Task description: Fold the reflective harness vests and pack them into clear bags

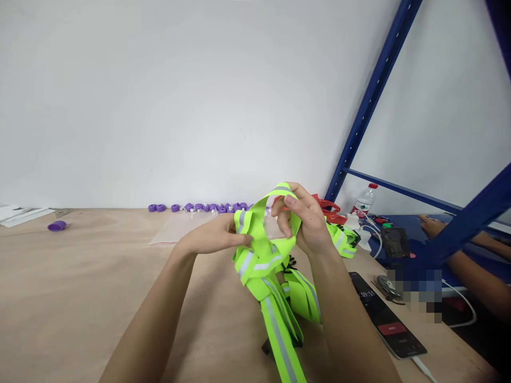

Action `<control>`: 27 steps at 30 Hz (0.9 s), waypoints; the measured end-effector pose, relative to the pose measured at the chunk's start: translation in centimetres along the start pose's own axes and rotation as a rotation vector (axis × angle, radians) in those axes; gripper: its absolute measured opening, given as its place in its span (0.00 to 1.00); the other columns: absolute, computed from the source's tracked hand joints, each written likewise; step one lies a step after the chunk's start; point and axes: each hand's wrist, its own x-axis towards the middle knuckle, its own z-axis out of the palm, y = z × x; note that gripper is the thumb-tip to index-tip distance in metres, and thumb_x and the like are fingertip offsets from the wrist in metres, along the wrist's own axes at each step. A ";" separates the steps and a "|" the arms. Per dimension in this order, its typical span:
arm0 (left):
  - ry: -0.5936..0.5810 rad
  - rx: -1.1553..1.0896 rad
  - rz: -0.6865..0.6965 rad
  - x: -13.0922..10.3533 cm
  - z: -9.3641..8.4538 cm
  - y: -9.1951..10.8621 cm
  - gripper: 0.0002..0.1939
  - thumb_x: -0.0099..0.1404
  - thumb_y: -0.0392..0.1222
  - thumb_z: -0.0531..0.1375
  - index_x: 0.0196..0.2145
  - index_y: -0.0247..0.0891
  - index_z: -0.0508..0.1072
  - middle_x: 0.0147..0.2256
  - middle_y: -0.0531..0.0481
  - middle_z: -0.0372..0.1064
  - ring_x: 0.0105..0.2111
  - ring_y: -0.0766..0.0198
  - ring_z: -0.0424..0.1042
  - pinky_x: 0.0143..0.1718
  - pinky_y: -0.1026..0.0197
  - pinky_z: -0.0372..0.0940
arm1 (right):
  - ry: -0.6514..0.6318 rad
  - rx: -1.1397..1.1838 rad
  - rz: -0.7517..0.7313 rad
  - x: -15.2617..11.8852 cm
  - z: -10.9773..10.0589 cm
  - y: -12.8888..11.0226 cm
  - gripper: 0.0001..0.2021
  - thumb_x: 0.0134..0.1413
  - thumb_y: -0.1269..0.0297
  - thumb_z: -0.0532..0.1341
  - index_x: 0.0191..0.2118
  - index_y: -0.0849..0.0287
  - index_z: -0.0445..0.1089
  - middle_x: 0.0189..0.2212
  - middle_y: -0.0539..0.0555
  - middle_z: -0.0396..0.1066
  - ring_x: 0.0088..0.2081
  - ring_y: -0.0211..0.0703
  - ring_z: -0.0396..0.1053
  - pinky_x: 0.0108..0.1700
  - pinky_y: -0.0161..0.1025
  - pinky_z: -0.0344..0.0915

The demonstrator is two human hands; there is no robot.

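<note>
1. Reflective strap harness (265,260), neon yellow-green with grey bands, is held up above the wooden table (80,287), its loose ends hanging down to the tabletop.
2. Left hand (213,238) pinches a strap near its fold.
3. Right hand (305,221) grips the upper loop, fingers curled over it.
4. A phone (389,319) lies to the right; purple rings (199,207) line the wall.

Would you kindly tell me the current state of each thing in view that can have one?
Reflective strap vest: bunched, lifted off the table, straps hanging down.
Left hand: pinching a vest strap.
Right hand: gripping the top loop of the vest.
Phone: flat on the table, screen lit, cable attached.
Water bottle: upright, capped.
Purple rollers: lined up along the wall.
</note>
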 end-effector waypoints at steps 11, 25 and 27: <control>0.603 -0.241 0.129 -2.1 -1.4 1.8 0.12 0.60 0.45 0.65 0.37 0.34 0.74 0.32 0.48 0.75 0.31 0.59 0.76 0.32 0.61 0.70 | 0.140 -0.139 -0.054 0.2 -0.2 0.9 0.18 0.50 0.49 0.70 0.38 0.55 0.70 0.16 0.42 0.65 0.11 0.27 0.48 0.13 0.32 0.41; 0.890 0.499 0.054 -3.3 -1.4 2.9 0.13 0.62 0.48 0.61 0.26 0.39 0.64 0.22 0.56 0.58 0.23 0.67 0.59 0.22 0.64 0.52 | 0.176 -0.266 -0.118 0.6 -0.1 1.8 0.26 0.52 0.53 0.69 0.55 0.52 0.65 0.19 0.41 0.64 0.19 0.36 0.62 0.24 0.36 0.59; 0.802 0.543 0.032 -3.5 -1.5 3.0 0.14 0.63 0.50 0.61 0.27 0.39 0.64 0.23 0.56 0.59 0.23 0.66 0.59 0.22 0.64 0.51 | 0.263 -0.228 -0.179 0.6 -0.3 1.6 0.25 0.52 0.55 0.69 0.54 0.51 0.66 0.18 0.41 0.61 0.19 0.36 0.62 0.24 0.36 0.59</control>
